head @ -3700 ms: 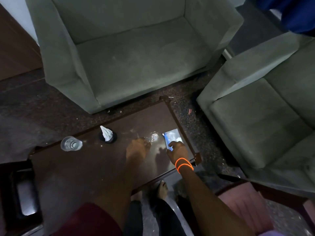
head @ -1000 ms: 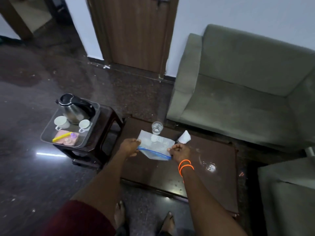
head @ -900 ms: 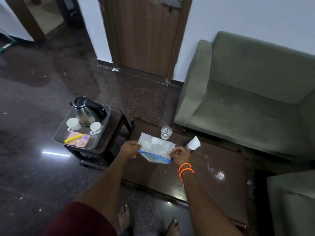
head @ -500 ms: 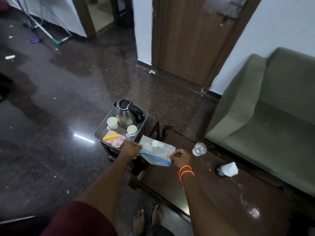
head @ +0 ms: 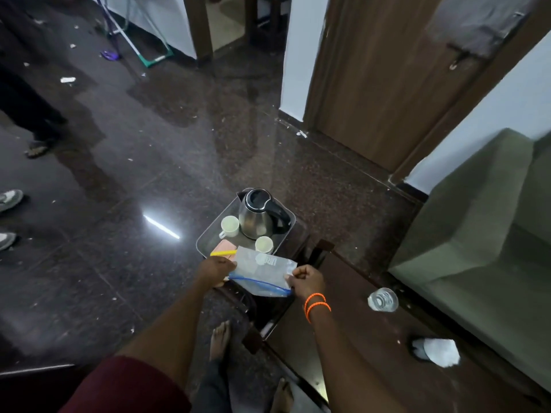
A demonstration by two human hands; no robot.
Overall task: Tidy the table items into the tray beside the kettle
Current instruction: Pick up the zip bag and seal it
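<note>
From the head camera we look down at our two bare arms reaching forward over a dark floor. Our left hand (head: 215, 271) and right hand (head: 307, 280) are each closed in a pinch on one end of a clear zip bag (head: 262, 274) with a blue seal strip, stretched flat between them. The bag hangs just over the near edge of the tray (head: 205, 238), which sits on a small side stand and already holds a steel kettle (head: 257, 217), two white cups and a pink and yellow item. To the right, on the dark worktop (head: 372, 338), a drinking glass (head: 383, 299) and a white tissue holder (head: 433, 350) remain. We judge the bag is mid-delivery; next, lower it into the tray's free near corner and let go.
</note>
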